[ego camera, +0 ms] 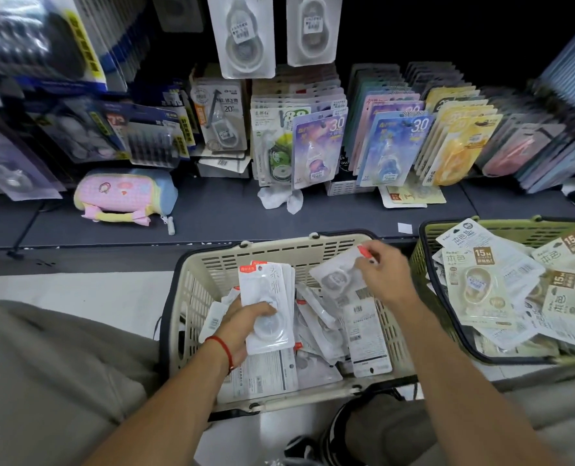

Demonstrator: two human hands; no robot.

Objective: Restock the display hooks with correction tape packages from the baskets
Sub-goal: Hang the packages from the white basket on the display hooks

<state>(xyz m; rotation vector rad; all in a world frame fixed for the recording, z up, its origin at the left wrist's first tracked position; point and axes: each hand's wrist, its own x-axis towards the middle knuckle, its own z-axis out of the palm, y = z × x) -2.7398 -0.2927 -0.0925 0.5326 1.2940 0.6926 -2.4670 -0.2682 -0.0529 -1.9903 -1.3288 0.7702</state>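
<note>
Dark shelving (212,216) fills the far side of the scene, its hooks hung with rows of carded stationery: purple and blue packs (319,149) marked 30 in the middle, yellow ones (457,146) further right, and two clear blister packs (246,35) hanging highest. On the shelf's left lies a pink and blue pouch (125,196).

Nearer, on the pale floor, sit two baskets just beside each other. A cream basket (212,270) in the centre holds a loose heap of white correction tape packages (363,334) (many lying face down, printed backs up). To its right, a green basket (501,227) is piled with beige packages (477,287) marked 15M.

Both hands are over the cream basket. On the left, the left hand (242,327), a red cord at its wrist, has its fingers curled round an upright stack of white packages (267,304), thumb across the front one. Toward the far right of the basket, the right hand (385,274) pinches a single white package (338,274) at its red-tabbed top corner, lifted clear of the heap.
</note>
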